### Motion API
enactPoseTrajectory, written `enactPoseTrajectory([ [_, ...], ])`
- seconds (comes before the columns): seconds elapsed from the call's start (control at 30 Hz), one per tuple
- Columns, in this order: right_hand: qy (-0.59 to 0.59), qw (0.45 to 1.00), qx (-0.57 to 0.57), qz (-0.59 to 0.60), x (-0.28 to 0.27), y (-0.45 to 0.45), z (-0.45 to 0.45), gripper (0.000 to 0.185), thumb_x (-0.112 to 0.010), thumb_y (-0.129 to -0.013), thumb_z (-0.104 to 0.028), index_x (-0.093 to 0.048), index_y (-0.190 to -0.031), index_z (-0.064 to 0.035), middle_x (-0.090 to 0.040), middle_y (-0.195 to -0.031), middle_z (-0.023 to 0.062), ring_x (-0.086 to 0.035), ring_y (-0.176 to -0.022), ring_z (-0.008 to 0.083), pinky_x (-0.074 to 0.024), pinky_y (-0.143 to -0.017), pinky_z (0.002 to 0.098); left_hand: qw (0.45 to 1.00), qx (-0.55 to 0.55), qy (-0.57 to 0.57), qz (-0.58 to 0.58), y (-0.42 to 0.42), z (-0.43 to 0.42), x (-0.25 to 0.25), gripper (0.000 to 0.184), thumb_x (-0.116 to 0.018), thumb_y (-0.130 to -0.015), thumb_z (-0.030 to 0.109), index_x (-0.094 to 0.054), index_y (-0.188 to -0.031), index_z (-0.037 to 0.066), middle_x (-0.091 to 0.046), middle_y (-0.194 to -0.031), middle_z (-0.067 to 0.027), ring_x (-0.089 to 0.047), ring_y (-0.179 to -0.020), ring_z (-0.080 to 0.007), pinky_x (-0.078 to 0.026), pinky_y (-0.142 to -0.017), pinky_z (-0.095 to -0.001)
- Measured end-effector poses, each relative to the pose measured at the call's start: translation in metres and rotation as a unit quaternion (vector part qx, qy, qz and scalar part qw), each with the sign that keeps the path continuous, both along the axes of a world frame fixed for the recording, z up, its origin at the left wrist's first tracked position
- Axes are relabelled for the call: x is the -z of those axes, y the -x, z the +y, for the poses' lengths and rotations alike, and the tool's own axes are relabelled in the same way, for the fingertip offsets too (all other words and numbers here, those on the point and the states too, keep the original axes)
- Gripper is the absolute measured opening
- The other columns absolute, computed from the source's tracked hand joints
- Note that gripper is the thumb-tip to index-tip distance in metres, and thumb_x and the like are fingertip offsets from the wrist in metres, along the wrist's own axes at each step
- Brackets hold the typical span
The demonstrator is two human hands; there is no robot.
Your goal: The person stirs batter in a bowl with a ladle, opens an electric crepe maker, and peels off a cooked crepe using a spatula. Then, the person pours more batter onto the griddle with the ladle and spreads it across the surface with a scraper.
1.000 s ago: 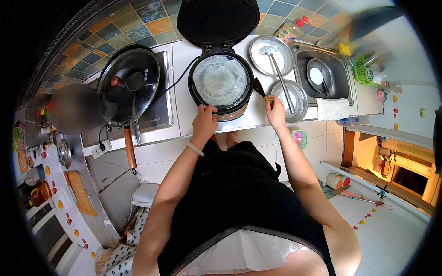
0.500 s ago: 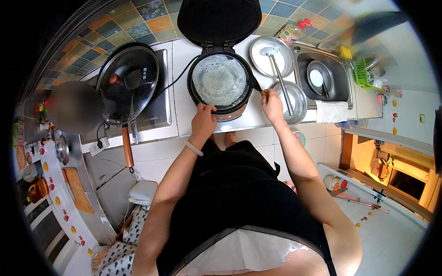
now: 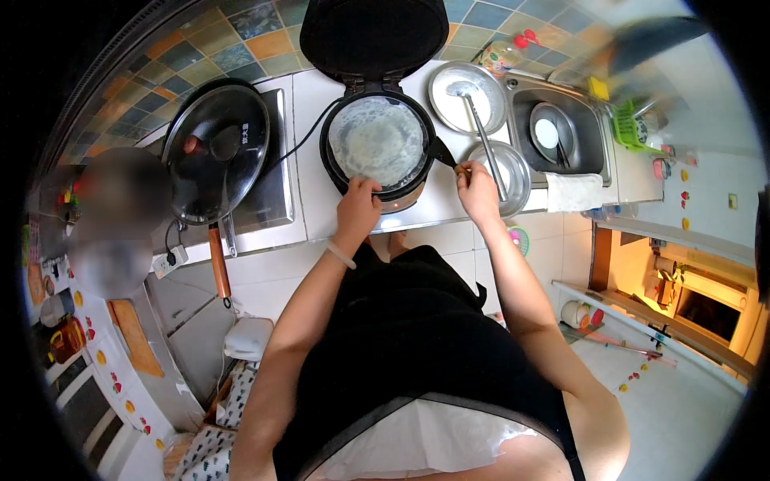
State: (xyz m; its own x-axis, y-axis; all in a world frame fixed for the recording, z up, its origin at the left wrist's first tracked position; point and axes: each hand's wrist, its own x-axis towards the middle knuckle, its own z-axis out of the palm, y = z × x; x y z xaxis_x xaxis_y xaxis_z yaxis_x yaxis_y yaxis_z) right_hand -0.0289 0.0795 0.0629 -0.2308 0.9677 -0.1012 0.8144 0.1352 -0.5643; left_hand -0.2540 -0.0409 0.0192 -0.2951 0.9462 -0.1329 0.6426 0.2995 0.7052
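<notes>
From my post, I see the left hand (image 3: 358,210) reaching forward with bent fingers at the near rim of the open griddle (image 3: 326,154); I cannot tell if they pinch anything. The thin pale pancake (image 3: 377,138) lies flat inside the griddle. The right hand (image 3: 477,192) is closed on the handle of the spatula (image 3: 441,151), its forearm angled inward, its blade at the griddle's right side.
</notes>
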Motion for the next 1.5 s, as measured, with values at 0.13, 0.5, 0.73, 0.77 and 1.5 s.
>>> enactPoseTrajectory([
  [0.13,0.004,0.999,0.039,0.035,-0.008,-0.008,-0.008,0.023,-0.056,-0.085,-0.009,-0.059,-0.105,0.0003,-0.064,-0.099,0.0247,-0.063,-0.088,0.0405,-0.05,-0.08,0.0451,0.999,0.013,-0.017,-0.023,-0.013,0.036,0.001,0.017,-0.063,-0.079,0.011,-0.06,-0.096,0.013,-0.054,-0.101,-0.0074,-0.062,-0.088,-0.0286,-0.05,-0.073,-0.0409],
  [0.5,0.052,0.989,0.078,0.111,-0.014,-0.031,-0.025,0.024,-0.055,-0.088,-0.008,-0.058,-0.109,0.003,-0.064,-0.1,0.0236,-0.065,-0.088,0.0369,-0.0502,-0.079,0.0403,0.994,0.068,-0.068,0.051,-0.053,0.122,0.049,0.026,-0.072,-0.073,0.008,-0.058,-0.095,0.013,-0.054,-0.102,-0.0107,-0.057,-0.1,-0.0319,-0.049,-0.078,-0.0439],
  [0.73,0.075,0.987,0.073,0.124,-0.011,-0.04,-0.021,0.024,-0.055,-0.088,-0.008,-0.057,-0.11,0.0016,-0.065,-0.098,0.0227,-0.065,-0.088,0.037,-0.0507,-0.078,0.0407,0.989,0.05,-0.095,0.101,-0.061,0.134,0.066,0.024,-0.073,-0.07,0.01,-0.059,-0.089,0.012,-0.055,-0.103,-0.0113,-0.053,-0.1,-0.0331,-0.046,-0.083,-0.046],
  [0.77,0.068,0.987,0.07,0.126,-0.009,-0.041,-0.02,0.024,-0.056,-0.088,-0.008,-0.057,-0.11,0.0015,-0.065,-0.098,0.0228,-0.065,-0.087,0.037,-0.0508,-0.078,0.0408,0.989,0.045,-0.098,0.104,-0.061,0.134,0.066,0.021,-0.072,-0.07,0.01,-0.06,-0.087,0.011,-0.056,-0.101,-0.0119,-0.054,-0.097,-0.0329,-0.046,-0.081,-0.0459],
  [1.5,0.06,0.987,0.009,0.149,0.033,-0.012,0.031,0.024,-0.057,-0.086,-0.009,-0.057,-0.108,0.0013,-0.063,-0.102,0.0223,-0.062,-0.094,0.0383,-0.0489,-0.083,0.0417,0.992,-0.026,-0.098,0.072,-0.062,0.12,0.075,0.01,-0.072,-0.069,0.018,-0.065,-0.069,0.011,-0.054,-0.092,-0.0104,-0.054,-0.097,-0.0326,-0.047,-0.083,-0.0422],
])
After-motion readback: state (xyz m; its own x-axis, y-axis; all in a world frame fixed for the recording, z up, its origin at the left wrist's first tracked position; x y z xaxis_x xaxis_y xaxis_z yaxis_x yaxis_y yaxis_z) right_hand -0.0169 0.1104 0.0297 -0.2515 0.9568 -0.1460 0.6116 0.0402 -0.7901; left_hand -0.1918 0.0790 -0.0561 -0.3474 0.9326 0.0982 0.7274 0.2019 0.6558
